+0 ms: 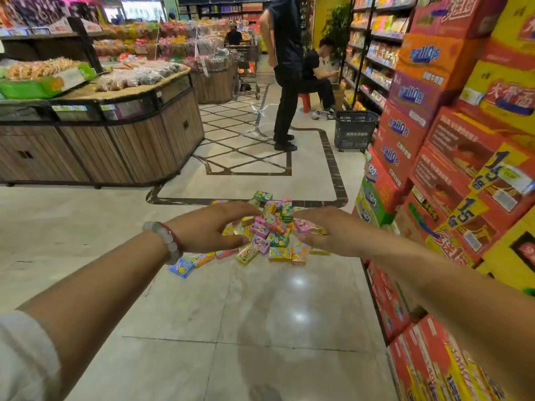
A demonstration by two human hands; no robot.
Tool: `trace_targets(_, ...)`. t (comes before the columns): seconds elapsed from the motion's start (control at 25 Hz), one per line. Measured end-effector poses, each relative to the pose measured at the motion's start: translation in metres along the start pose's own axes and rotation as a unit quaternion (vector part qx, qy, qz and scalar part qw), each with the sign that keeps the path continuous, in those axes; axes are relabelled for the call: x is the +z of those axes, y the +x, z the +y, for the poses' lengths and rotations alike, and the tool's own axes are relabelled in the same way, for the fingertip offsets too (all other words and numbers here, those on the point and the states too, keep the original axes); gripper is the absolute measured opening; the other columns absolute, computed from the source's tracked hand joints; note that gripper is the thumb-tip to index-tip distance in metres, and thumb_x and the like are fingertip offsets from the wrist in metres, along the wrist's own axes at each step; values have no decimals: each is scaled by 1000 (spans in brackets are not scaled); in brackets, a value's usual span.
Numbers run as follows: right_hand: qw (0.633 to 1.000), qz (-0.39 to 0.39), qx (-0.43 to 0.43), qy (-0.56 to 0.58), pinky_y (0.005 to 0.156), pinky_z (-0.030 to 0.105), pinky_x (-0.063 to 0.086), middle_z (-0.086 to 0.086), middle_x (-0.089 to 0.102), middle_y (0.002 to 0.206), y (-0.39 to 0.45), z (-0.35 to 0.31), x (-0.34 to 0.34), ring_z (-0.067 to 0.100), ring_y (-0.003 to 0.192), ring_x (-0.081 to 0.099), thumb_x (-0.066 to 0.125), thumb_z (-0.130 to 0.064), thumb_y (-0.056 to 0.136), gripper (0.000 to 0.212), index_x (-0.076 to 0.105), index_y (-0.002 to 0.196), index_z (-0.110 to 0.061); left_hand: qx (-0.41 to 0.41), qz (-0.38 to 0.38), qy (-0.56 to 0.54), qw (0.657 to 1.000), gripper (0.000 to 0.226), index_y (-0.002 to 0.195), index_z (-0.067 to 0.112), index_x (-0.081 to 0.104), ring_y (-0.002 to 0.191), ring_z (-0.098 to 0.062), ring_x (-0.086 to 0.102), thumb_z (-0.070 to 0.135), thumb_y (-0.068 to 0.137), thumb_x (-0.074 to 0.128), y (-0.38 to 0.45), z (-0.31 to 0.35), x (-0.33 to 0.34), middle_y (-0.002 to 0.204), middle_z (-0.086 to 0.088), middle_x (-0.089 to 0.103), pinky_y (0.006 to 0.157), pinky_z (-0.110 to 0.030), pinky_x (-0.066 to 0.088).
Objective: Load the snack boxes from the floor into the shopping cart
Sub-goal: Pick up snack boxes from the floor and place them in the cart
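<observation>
A heap of small colourful snack boxes [272, 235] lies on the shiny tiled floor in front of me, with a few loose ones such as a blue box [181, 268] at its near edge. My left hand [208, 227], a bead bracelet on its wrist, reaches over the left side of the heap with fingers straight and spread, holding nothing. My right hand [333, 231] comes in from the right and pinches a pink snack box [306, 226] between thumb and fingers at the heap's right edge.
Stacked red and yellow cartons [463, 175] wall in the right side. A wooden display counter [95, 146] stands at the left. Beyond the heap a person stands [285, 82], another sits, and a black basket [354, 130] rests on the floor. A shopping cart [246, 73] stands far down the aisle.
</observation>
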State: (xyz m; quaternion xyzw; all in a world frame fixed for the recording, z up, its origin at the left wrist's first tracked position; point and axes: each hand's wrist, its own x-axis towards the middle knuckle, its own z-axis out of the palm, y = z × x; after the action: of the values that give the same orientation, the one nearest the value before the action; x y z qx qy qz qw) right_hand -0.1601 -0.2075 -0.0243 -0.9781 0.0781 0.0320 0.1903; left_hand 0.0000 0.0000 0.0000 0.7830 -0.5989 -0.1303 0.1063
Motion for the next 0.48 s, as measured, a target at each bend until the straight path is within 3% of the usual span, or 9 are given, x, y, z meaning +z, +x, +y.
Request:
trace_targets(0.12, 999, -18, 26, 9, 103, 23, 25, -8, 29, 154, 42, 38, -17, 13, 140, 26, 47, -48, 95, 57, 28, 147, -34, -30, 13, -16, 999, 57, 143, 29, 31, 131, -4, 29, 29, 91, 55, 55, -22, -5, 149, 9, 31, 98, -9, 16)
trace_targets(0.24, 999, -24, 37, 16, 109, 27, 23, -6, 29, 154, 91, 69, -20, 15, 141, 23, 48, -44, 95, 57, 29, 147, -32, -57, 26, -56, 996, 57, 142, 28, 33, 127, -3, 32, 29, 90, 57, 92, -53, 3, 147, 9, 35, 96, -8, 19)
trace_targets(0.48, 997, -49, 45, 45, 106, 29, 31, -3, 33, 153, 209, 123, -6, 17, 137, 34, 48, -47, 94, 57, 33, 145, -30, -94, 11, -101, 990, 53, 134, 41, 34, 118, 4, 31, 29, 89, 60, 163, -148, 8, 131, 20, 35, 91, -3, 22)
